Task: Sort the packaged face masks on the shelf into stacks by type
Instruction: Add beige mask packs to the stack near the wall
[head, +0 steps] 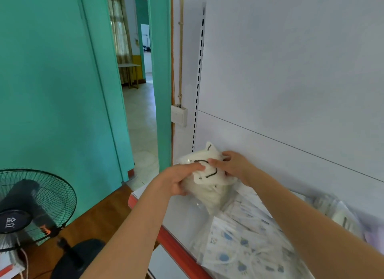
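A clear pack of white face masks with black ear loops (204, 170) is held up over the left end of the white shelf (176, 212). My left hand (178, 180) grips its left side, thumb on the front. My right hand (232, 165) pinches its upper right corner. Below, packs of blue-patterned masks (243, 243) lie on the shelf. More blurred packs (336, 214) sit at the right.
The shelf has a red front edge (178, 247) and a white back panel (291, 91) with a slotted upright. A black standing fan (31, 208) stands at lower left. A green door and an open doorway (139, 91) are to the left.
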The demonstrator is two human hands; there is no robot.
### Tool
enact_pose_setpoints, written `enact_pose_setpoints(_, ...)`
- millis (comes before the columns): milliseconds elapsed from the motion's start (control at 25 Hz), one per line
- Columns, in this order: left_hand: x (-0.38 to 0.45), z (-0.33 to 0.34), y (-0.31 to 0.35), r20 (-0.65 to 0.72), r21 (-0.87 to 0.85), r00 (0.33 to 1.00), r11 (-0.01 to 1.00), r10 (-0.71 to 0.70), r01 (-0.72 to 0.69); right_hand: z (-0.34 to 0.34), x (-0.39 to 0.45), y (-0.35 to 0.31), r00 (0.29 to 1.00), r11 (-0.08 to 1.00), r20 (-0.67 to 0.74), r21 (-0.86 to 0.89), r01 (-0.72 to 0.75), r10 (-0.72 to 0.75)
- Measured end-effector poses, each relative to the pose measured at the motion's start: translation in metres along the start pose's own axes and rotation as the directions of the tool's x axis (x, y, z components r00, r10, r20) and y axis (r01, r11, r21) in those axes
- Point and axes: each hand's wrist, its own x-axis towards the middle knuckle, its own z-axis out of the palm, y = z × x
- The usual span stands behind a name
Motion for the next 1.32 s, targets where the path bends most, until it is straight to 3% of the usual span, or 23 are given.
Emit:
enact_pose_setpoints(80,-0.008,-0.009,-0.001,-0.011,-0.131,0.999,0.991,0.031,-0.032,0.006,-0.013,-0.012,0.999,0.996,-0.03,0.082,0.036,-0.033)
enact_pose_setpoints(240,-0.044,-0.025,0.002,-0.07,-0.375,0.953,0.878,0.294,-0.298,-0.008,-0.059,-0.048,0.991,0.956,-0.124,0.295,-0.004,0.042)
enact_pose_setpoints(320,-0.069,-0.009,0.01,-0.033,-0.425,0.899,0.808,0.436,-0.408,-0.034,-0.095,-0.061,0.996,0.858,0.058,0.507,-0.089,0.069)
enact_pose_setpoints(400,-0.094,0.025,0.017,0.033,-0.424,0.854,0.78,0.52,-0.459,-0.061,-0.139,-0.066,0.95,0.661,0.252,0.747,-0.072,-0.182)
enact_pose_setpoints(480,-0.108,0.068,0.017,0.093,-0.319,0.802,0.78,0.59,-0.538,-0.09,-0.176,-0.057,0.931,0.562,0.171,0.826,0.042,-0.321)
enact_pose_setpoints(600,-0.129,0.152,0.005,0.278,-0.078,0.685,0.726,0.674,-0.683,-0.136,-0.221,-0.024,0.955,0.598,-0.124,0.756,0.266,-0.269)
enact_pose_setpoints(720,-0.149,0.236,-0.027,0.514,-0.038,0.587,0.7,0.626,-0.713,-0.191,-0.279,0.029,0.923,0.67,-0.372,0.66,0.34,-0.102)
enact_pose_setpoints(880,-0.174,0.336,-0.066,0.78,-0.103,0.425,0.763,0.46,-0.638,-0.262,-0.405,0.12,0.862,0.722,-0.506,0.608,0.33,0.032)
enact_pose_setpoints(1000,-0.216,0.439,-0.111,0.832,-0.064,0.416,0.808,0.368,-0.586,-0.298,-0.508,0.192,0.814,0.792,-0.576,0.528,0.306,0.071)
enact_pose_setpoints(1120,-0.285,0.555,-0.171,0.89,-0.033,0.343,0.793,0.3,-0.609,-0.327,-0.607,0.255,0.721,0.886,-0.69,0.372,0.276,0.065)
enact_pose_setpoints(1240,-0.347,0.655,-0.237,0.926,-0.029,0.284,0.798,0.248,-0.602,-0.36,-0.7,0.323,0.548,0.955,-0.832,0.226,0.19,0.088)
enact_pose_setpoints(1320,-0.379,0.711,-0.272,0.965,-0.023,0.197,0.807,0.171,-0.59,-0.38,-0.759,0.363,0.461,0.981,-0.88,0.173,0.087,0.114)
